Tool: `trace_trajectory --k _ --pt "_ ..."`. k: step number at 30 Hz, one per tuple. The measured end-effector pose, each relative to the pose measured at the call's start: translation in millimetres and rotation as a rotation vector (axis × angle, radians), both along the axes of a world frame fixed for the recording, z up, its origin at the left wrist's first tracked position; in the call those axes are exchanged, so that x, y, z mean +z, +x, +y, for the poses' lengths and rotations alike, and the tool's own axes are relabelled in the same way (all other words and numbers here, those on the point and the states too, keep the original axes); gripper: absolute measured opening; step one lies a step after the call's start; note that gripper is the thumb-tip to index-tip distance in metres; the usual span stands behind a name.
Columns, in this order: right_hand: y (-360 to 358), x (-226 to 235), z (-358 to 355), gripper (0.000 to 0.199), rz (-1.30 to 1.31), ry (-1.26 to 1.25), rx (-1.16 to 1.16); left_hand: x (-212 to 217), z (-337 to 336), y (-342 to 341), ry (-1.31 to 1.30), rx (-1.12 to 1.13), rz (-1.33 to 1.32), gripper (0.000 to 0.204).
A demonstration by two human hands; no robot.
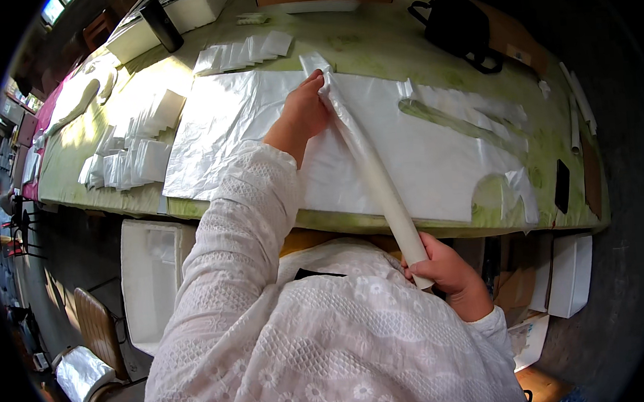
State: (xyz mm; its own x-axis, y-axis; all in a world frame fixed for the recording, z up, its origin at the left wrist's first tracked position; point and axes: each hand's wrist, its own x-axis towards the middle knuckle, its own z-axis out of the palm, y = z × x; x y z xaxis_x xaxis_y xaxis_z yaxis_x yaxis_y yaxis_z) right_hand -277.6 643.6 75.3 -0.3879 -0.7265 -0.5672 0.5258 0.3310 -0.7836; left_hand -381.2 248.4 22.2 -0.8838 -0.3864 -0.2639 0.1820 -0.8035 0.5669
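Observation:
A long white tube (370, 160), with clear plastic film wrapped about its far end, slants across in front of me. My left hand (306, 106) is closed round the film-covered far part. Near my body, my right hand (450, 270) grips the near end, thumb on top. Beneath the tube, a wide white plastic sheet (247, 139) lies spread on the table, wrinkled at its left side. On the right, a loose strip of clear film (472, 108) rests over the sheet, which has a curved gap near its front right corner.
Stacks of folded white packets (144, 161) stand at the left on the green-covered table (334, 47), with another row (244, 52) behind. A black bag (456, 31) and a black bottle (161, 25) sit at the back. A phone (562, 186) lies right. A foam box (143, 288) stands below the table.

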Motion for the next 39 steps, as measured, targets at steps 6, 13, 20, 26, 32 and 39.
trace_trajectory --k 6,13,20,26,32,39 --pt "2.9 -4.4 101.9 0.071 0.058 0.125 -0.03 5.6 -40.4 -14.3 -0.321 0.17 -0.307 0.042" --pt "-37.5 5.8 51.2 0.058 0.758 0.21 -0.145 21.2 -10.0 24.6 -0.598 -0.104 -0.507 0.025" --pt "-107.3 9.7 -55.0 0.056 1.429 0.498 0.18 33.1 6.5 51.9 -0.67 -0.33 -0.562 0.017" --pt "-122.7 -1.5 -56.4 0.058 1.456 0.555 0.2 45.6 31.3 150.4 -0.894 -0.698 -0.564 0.022" --pt "-130.6 -10.3 -46.4 0.066 1.619 0.691 0.157 47.3 74.1 207.5 -0.459 -0.742 -0.526 0.031" --pt "-55.9 -8.7 -105.9 0.073 1.785 -0.042 0.434 40.1 100.5 215.9 -0.478 -0.751 -0.461 0.036"
